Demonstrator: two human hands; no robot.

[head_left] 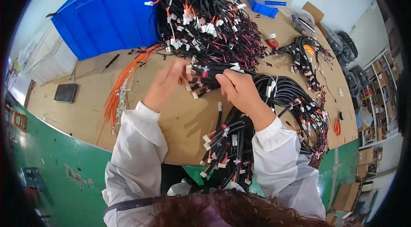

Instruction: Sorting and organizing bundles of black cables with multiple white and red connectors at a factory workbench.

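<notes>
My right hand (240, 91) is closed on a bundle of black cables (214, 70) above the wooden table. White connectors and red-and-black wire ends stick out of the bundle's left side. Close to those ends is my left hand (168, 82), smeared by motion. Its fingertips are next to a white connector (189, 69), and whether they grip it does not show. More black cables with white plugs (227, 135) hang over the table's near edge below my right hand. To the right lies a tied coil of black cables (287, 94).
A large heap of black cables (192, 21) leans beside a blue bin (109, 15). Orange wires (117, 92) lie on the left, near a dark flat box (66, 93). Another harness (304, 55), a red tape roll (272, 43) and a small blue box (262, 6) are at the far right.
</notes>
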